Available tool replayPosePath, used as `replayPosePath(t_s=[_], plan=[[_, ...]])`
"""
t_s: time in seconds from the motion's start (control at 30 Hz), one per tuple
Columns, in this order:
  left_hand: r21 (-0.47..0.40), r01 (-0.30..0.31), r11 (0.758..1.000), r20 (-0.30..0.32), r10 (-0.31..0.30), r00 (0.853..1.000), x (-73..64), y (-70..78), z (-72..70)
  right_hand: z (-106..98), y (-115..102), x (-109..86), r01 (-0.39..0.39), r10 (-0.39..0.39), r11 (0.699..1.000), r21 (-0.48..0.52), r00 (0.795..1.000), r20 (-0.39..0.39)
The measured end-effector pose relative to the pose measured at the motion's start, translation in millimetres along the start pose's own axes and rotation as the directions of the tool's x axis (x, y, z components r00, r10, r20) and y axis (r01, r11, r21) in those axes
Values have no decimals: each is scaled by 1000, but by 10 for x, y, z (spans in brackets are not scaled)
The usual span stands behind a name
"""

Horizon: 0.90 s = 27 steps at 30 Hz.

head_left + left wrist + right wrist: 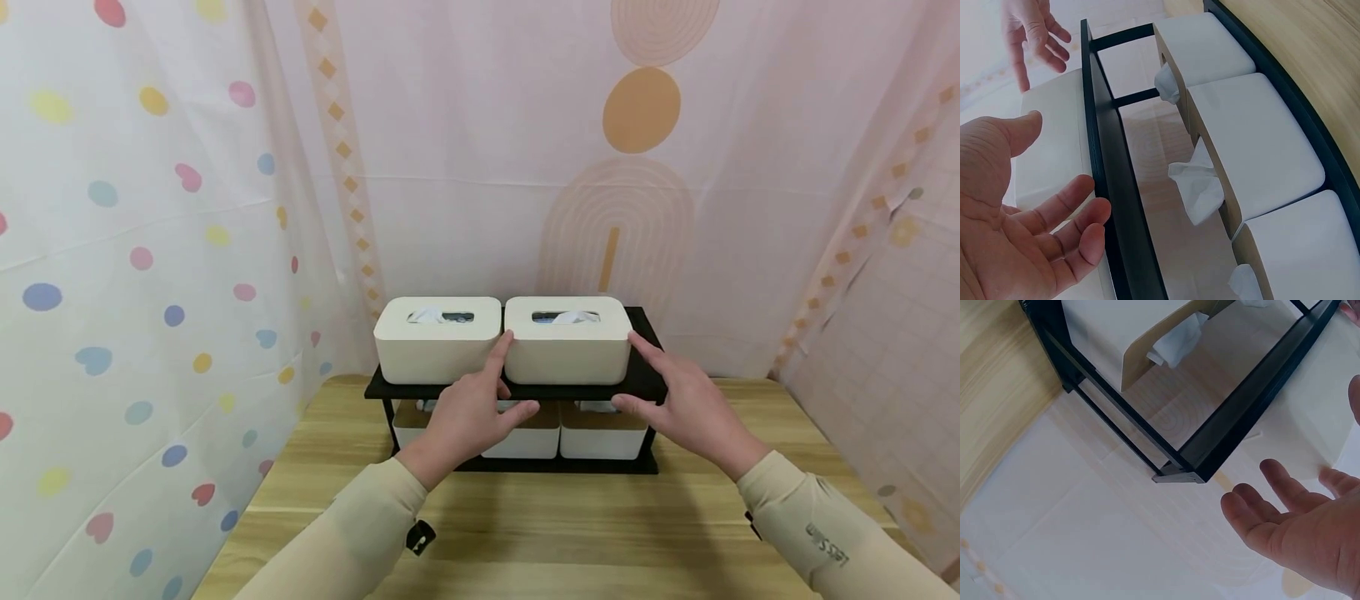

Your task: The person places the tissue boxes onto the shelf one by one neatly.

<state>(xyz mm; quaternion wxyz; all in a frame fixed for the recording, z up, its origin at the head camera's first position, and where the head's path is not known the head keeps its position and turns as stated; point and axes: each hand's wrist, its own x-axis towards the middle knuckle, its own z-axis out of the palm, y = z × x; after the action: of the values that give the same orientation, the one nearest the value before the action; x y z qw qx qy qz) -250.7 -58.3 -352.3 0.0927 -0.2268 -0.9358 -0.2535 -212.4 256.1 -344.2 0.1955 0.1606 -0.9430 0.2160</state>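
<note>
Two white tissue boxes with oval slots stand side by side on the upper board of a black two-tier rack point(581, 392). My left hand point(468, 412) has its index fingertip at the front left edge of the right-hand tissue box point(567, 362), near the gap between the boxes. At that box's right edge is the index fingertip of my right hand point(693, 408). Both thumbs are spread apart from the fingers. The right wrist view shows my right hand point(1310, 528) with its fingers loosely bent beside the box. The left-hand tissue box point(431, 362) stands untouched.
On the lower tier are several white boxes point(1257, 140) with wooden tops and tissues point(1200, 187) sticking out. The rack stands on a wooden table point(570, 533). A patterned curtain point(465, 125) hangs close behind it; a dotted curtain point(187, 317) hangs at the left.
</note>
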Motion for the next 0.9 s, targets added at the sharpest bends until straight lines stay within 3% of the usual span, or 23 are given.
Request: replayPosePath(t_s=[0.67,0.9], plan=[[4,-14,1000,-6,14,1000,3,-5,5,9,18,-13,-2,2,1000,-10,1000,24],[5,-66,998,-59,66,996,-61,-71,-4,-6,38,-45,-5,6,999,-36,999,35]])
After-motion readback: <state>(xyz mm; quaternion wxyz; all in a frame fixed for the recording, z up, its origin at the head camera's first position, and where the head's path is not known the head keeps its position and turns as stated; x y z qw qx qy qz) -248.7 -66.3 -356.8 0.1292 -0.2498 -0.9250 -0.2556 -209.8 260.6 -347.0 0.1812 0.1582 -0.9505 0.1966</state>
